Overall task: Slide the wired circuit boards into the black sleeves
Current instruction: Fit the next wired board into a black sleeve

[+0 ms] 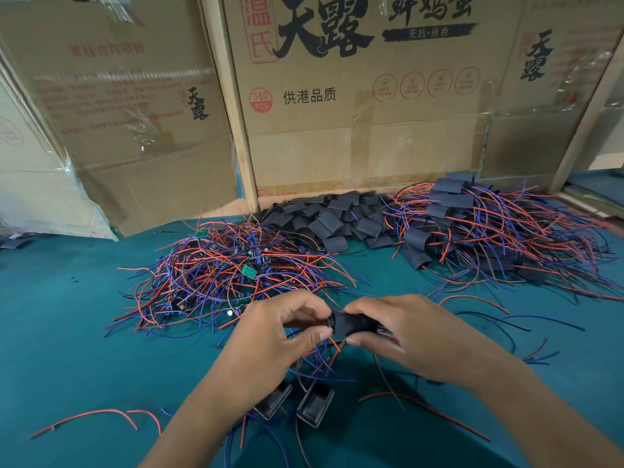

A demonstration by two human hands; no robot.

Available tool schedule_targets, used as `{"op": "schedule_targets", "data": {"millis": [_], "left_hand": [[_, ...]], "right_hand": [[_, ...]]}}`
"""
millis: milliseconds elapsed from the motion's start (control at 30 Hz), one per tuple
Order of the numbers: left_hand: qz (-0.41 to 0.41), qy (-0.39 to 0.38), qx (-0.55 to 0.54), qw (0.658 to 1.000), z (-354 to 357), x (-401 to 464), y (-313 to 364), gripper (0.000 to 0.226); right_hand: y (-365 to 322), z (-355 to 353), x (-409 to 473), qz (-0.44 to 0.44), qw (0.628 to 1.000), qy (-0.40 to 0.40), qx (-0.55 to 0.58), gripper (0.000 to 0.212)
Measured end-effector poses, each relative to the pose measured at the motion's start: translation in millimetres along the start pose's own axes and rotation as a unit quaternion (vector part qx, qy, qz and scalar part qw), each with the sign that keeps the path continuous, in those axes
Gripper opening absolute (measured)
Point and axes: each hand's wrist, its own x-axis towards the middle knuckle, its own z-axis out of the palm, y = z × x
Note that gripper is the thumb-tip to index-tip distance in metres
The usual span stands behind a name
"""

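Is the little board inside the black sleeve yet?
Partly in. The sleeve covers most of it; a dark end pokes out left, wires trailing right.

black sleeve [354, 324] held mid-air, lying sideways, a dark circuit board part [331, 321] showing at its left mouth, red and blue wires trailing below. pile of bare wired boards [219, 265] at left, heap of empty flat sleeves [327, 217] centre back, sleeved boards pile [472, 228] at right.
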Motion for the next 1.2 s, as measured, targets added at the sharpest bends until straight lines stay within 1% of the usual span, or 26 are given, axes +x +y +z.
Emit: {"op": "schedule_targets", "data": {"millis": [100,200,333,400,600,800,1033,1067,1133,1200], "left_hand": [[-0.011,-0.007,-0.014,1.0,-1.5,-0.4,0.6,0.019],[-0.019,-0.014,-0.037,0.999,-3.5,-1.0,1.6,0.021],[-0.008,0.003,-0.038,0.999,-0.6,-0.3,2.9,0.025],[-0.005,0.009,-0.029,1.0,1.2,-0.1,3.0,0.026],[0.028,0.021,0.035,0.999,4.3,0.0,2.5,0.024],[0.046,0.008,0.047,0.998,4.8,0.1,2.7,0.022],[0.01,-0.005,0.03,0.999,3.4,0.2,2.3,0.021],[-0.002,-0.015,0.015,1.0,3.1,0.1,1.5,0.021],[-0.042,-0.035,-0.054,0.997,2.4,-0.2,0.8,0.018],[-0.087,-0.038,-0.118,0.988,2.9,-1.0,0.9,0.017]], "right_hand": [[0.1,-1.5,0.5,0.0,1.0,-0.003,0.006,0.038],[1.4,-4.9,0.5,0.007,1.0,0.001,0.021,0.036],[-0.5,-6.8,0.4,0.005,1.0,0.002,0.024,0.041],[-1.7,-6.3,0.6,0.005,1.0,-0.002,0.027,0.043],[-1.5,-6.3,0.7,0.002,0.999,-0.008,0.042,0.036],[1.7,-3.5,0.5,0.004,0.999,-0.012,0.037,0.038],[5.1,0.7,0.8,-0.012,0.999,-0.006,0.045,0.039],[5.3,0.9,0.9,-0.016,0.999,-0.005,0.046,0.038],[5.3,0.4,1.3,-0.02,0.999,0.002,0.047,0.037],[4.8,-1.0,1.5,-0.02,0.998,0.007,0.055,0.037]]}}
